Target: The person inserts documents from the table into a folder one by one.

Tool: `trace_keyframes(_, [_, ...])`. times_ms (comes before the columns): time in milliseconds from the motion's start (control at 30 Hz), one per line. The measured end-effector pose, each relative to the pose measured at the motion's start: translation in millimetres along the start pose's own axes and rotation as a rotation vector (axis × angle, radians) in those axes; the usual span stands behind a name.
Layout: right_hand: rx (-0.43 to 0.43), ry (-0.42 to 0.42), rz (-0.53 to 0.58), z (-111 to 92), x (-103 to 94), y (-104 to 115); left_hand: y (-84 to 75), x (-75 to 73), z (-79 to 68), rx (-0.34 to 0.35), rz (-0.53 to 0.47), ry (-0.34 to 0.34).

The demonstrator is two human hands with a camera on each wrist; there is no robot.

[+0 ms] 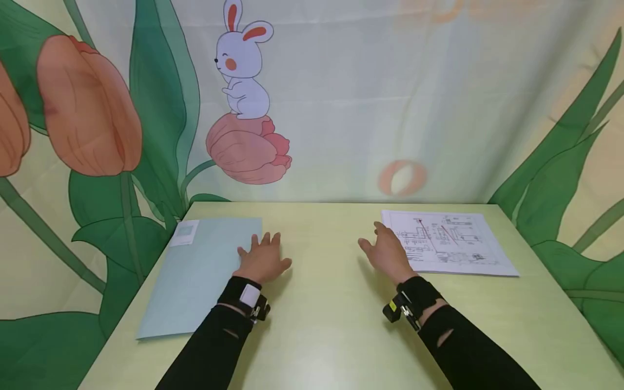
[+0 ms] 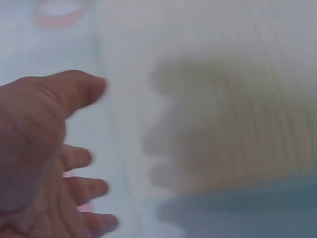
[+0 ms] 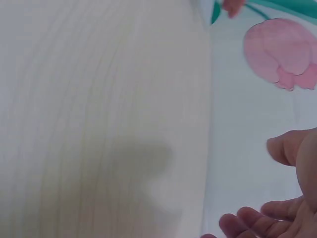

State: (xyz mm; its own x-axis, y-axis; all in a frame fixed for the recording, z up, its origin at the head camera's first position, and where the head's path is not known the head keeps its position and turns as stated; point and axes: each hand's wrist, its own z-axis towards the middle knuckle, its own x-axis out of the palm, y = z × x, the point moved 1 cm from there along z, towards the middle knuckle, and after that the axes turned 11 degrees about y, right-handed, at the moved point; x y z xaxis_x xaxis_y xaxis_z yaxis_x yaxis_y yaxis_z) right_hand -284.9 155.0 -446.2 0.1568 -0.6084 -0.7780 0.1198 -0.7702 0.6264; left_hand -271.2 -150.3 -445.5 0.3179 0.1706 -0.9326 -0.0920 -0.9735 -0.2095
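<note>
My left hand hovers palm down by the right edge of a pale blue folder, fingers spread and holding nothing. A white label marks the folder's upper left corner. In the left wrist view the left hand's thumb and fingers are apart, with their shadow on the table. Near the left edge of a stack of white printed sheets is my right hand, thumb held away from relaxed fingers, nothing in its grasp. The sheets carry line drawings and two red strokes. In the right wrist view the right hand also holds nothing.
The pale yellow table runs between the folder and the sheets. Behind it hangs a curtain printed with tulips, leaves and a rabbit, meeting the table's far edge. Black wrist cameras are strapped to both wrists.
</note>
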Motion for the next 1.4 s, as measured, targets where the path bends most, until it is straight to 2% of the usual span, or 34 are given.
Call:
trace_keyframes(67, [0.003,0.039,0.033,-10,1.9,3,14.3,-3.7,-15.7,-0.01,-0.02,0.027])
trace_keyframes(167, [-0.008,0.109,0.019,-27,3.5,3,35.7,-6.3,-36.9,-0.025,-0.025,0.049])
trace_keyframes(333, [0.005,0.191,-0.049,-56,4.4,-3,70.3,-4.0,-62.1,-0.075,-0.022,0.022])
trace_keyframes(467, [0.033,0.239,-0.084,-74,10.4,-6,91.6,2.4,-73.2,-0.128,-0.038,-0.008])
trace_keyframes(633, [0.014,0.272,-0.185,-85,23.5,-5,102.3,12.3,-75.6,-0.165,-0.051,0.026])
trace_keyframes(800, [-0.008,0.249,-0.255,-85,32.1,-6,98.2,15.8,-71.5,-0.179,-0.039,0.027])
trace_keyframes(933, [-0.014,0.23,-0.289,-84,34.9,-6,85.7,17.1,-67.1,-0.178,-0.025,0.018])
trace_keyframes(1400, [-0.024,0.231,-0.297,-73,41.1,-11,10.6,33.2,-48.0,-0.096,0.063,0.021])
